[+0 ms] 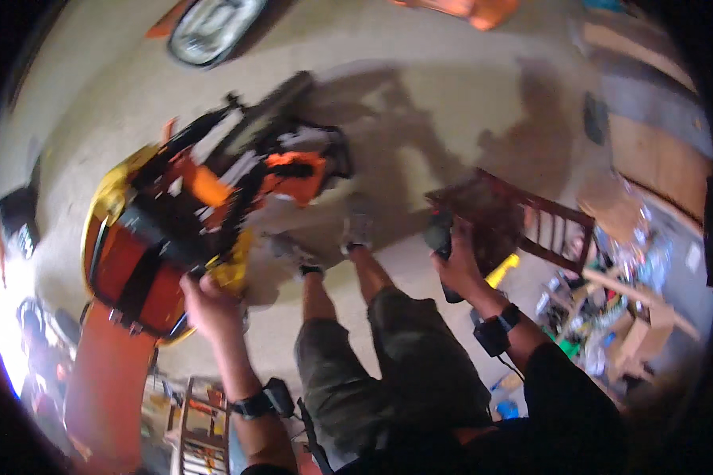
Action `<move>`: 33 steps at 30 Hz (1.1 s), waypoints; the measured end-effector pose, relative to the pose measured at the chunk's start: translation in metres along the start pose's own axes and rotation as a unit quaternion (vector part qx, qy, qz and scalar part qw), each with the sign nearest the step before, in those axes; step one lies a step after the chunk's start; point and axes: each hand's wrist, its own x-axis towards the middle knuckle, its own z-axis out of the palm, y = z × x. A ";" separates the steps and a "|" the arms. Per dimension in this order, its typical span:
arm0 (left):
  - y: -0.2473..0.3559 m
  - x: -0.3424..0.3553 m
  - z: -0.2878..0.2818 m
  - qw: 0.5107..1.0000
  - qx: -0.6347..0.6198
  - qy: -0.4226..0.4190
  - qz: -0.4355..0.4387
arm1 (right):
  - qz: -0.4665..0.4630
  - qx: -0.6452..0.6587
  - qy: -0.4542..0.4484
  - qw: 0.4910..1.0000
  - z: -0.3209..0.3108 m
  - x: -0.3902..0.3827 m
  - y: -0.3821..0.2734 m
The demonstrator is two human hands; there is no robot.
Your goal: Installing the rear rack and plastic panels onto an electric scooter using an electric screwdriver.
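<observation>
At the left stands a large yellow-rimmed orange shell (pixel 154 297) with black straps, smeared by motion. A dark grey, long part (pixel 162 237) lies across it. My left hand (pixel 211 309) is closed at the lower end of this grey part, beside a yellow piece (pixel 230 273) of the shell; what exactly the fingers grip is blurred. In my right hand (pixel 461 265) is a dark cordless drill (pixel 439 235), its handle wrapped by my fingers and its base showing below them. Behind the drill is a dark red wooden chair (pixel 558 233).
Black bars and orange pieces (pixel 297 174) stick out from the shell's far side. A grey oval tub (pixel 214 30) lies at the far left. Boxes, plastic bags and scraps (pixel 618 324) clutter the right. A wooden frame (pixel 202 423) stands near my left forearm.
</observation>
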 end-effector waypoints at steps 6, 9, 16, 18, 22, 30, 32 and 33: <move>-0.020 0.008 0.005 0.995 0.064 0.045 0.062 | 0.181 -0.007 -0.005 0.983 -0.033 -0.079 0.108; -0.029 0.011 0.004 0.994 0.063 0.063 0.062 | 0.208 -0.013 0.065 0.976 -0.009 -0.085 0.190; -0.046 0.024 -0.013 0.991 0.089 0.035 0.093 | 0.397 0.010 0.171 0.901 0.055 -0.080 0.354; -0.047 0.025 -0.018 0.984 0.118 0.058 0.118 | 0.348 0.163 0.206 0.900 0.062 -0.077 0.372; -0.042 0.023 -0.019 0.987 0.098 0.038 0.124 | 0.338 0.143 0.164 0.916 0.080 -0.064 0.392; -0.025 0.010 -0.007 0.988 0.087 0.089 0.096 | 0.395 -0.017 0.109 0.912 0.077 -0.043 0.360; -0.022 0.005 -0.005 0.994 0.058 0.060 0.067 | 0.451 -0.186 0.002 0.873 0.050 -0.027 0.325; -0.021 0.003 -0.006 0.993 0.058 0.083 0.064 | 0.433 -0.200 0.033 0.878 0.042 -0.011 0.304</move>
